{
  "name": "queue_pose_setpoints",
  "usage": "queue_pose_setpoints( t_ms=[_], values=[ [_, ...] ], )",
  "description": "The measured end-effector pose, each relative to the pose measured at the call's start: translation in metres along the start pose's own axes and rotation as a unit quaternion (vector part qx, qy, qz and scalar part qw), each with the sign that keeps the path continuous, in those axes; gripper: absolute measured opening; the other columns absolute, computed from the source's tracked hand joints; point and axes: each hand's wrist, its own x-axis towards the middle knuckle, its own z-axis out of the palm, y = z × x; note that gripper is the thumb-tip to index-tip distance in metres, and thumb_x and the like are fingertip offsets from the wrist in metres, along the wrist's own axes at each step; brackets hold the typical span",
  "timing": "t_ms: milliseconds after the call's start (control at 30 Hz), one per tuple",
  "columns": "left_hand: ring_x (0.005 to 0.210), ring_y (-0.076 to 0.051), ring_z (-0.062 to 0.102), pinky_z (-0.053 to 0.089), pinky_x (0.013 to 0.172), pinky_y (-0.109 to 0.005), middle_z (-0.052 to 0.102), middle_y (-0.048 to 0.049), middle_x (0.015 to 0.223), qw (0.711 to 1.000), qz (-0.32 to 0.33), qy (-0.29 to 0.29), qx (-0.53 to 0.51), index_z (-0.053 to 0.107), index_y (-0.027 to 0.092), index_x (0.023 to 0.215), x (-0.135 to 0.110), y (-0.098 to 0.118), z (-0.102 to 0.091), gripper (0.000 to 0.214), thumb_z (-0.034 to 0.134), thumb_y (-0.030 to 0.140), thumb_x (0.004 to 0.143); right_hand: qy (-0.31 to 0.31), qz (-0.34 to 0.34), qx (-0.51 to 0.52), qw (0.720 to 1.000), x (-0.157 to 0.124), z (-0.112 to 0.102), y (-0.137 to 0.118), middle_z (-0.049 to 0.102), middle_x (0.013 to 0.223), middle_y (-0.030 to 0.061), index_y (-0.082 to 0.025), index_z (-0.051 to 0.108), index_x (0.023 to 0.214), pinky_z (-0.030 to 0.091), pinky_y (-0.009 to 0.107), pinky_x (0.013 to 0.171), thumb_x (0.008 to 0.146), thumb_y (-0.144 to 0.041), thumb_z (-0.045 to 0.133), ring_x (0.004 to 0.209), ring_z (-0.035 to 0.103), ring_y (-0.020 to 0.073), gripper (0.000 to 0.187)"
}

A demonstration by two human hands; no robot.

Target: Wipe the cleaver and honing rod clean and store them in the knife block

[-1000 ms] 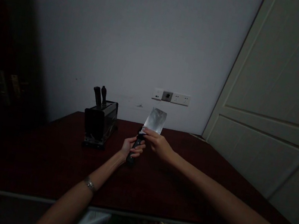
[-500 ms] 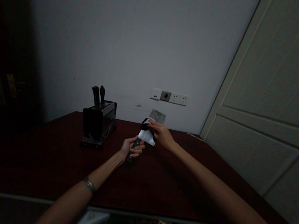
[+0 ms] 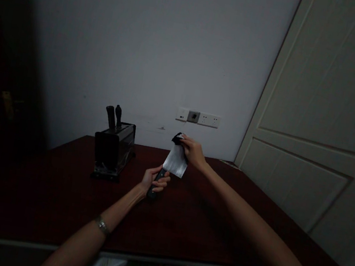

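One cleaver (image 3: 175, 162) held above surface (image 3: 53, 194), near knife block (image 3: 112, 149), blade up. Handle clenched in left hand (image 3: 155, 181); right hand (image 3: 193, 151) pinches dark cloth (image 3: 176, 137) at blade's top. Wiping well, likely: cloth on flat, fingers off edge, handle grip firm.

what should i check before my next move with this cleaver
1. Left hand closed round the cleaver handle: ok
2. Right hand fingers off the cutting edge: cannot tell; it pinches the blade's far end through a dark cloth
3. Blade raised off the table: ok
4. Knife block apart from the blade, to the left: ok
5. Blade clean: cannot tell, too dim
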Motion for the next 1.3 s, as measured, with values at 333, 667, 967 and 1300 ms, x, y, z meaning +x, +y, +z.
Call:
queue_pose_setpoints(
  t_ms=[333,667,967,1300],
  values=[
    [0.031,-0.001,0.015,0.014,0.026,-0.012,0.029,0.0068,0.052,1.000,0.011,-0.005,-0.015,0.044,0.013,0.074,-0.001,-0.001,-0.003,0.028,0.035,0.035,0.088,-0.049,-0.056,0.048,0.996,-0.021,0.010,-0.015,0.057,0.122,0.0079,-0.021,0.064,0.106,0.041,0.039,0.098,0.082,-0.013,0.049,0.116,0.050,0.0197,0.029],
    [0.030,-0.002,0.018,0.015,0.025,-0.012,0.026,0.0073,0.053,0.999,0.012,-0.006,-0.033,0.041,0.014,0.073,-0.002,0.002,-0.001,0.024,0.037,0.033,0.087,-0.024,-0.041,0.047,0.998,-0.027,0.016,-0.026,0.057,0.123,0.0089,-0.021,0.064,0.107,0.041,0.038,0.099,0.083,-0.013,0.048,0.117,0.049,0.0199,0.030],
    [0.030,-0.003,0.022,0.013,0.025,-0.012,0.026,0.0072,0.052,0.999,0.006,0.005,-0.054,0.042,0.014,0.073,-0.001,0.001,-0.003,0.027,0.035,0.035,0.088,0.036,0.051,-0.033,0.998,0.021,-0.007,0.028,0.059,0.118,0.0109,-0.017,0.067,0.101,0.040,0.043,0.098,0.080,-0.010,0.050,0.112,0.053,0.0250,0.028],
    [0.029,-0.003,0.021,0.015,0.025,-0.013,0.026,0.0070,0.052,0.998,0.017,0.007,-0.056,0.042,0.014,0.072,-0.002,0.002,-0.001,0.028,0.033,0.035,0.089,-0.084,-0.081,0.045,0.992,-0.037,-0.002,-0.020,0.056,0.124,0.0066,-0.023,0.062,0.109,0.043,0.038,0.097,0.081,-0.010,0.049,0.116,0.050,0.0190,0.033]
  ],
)
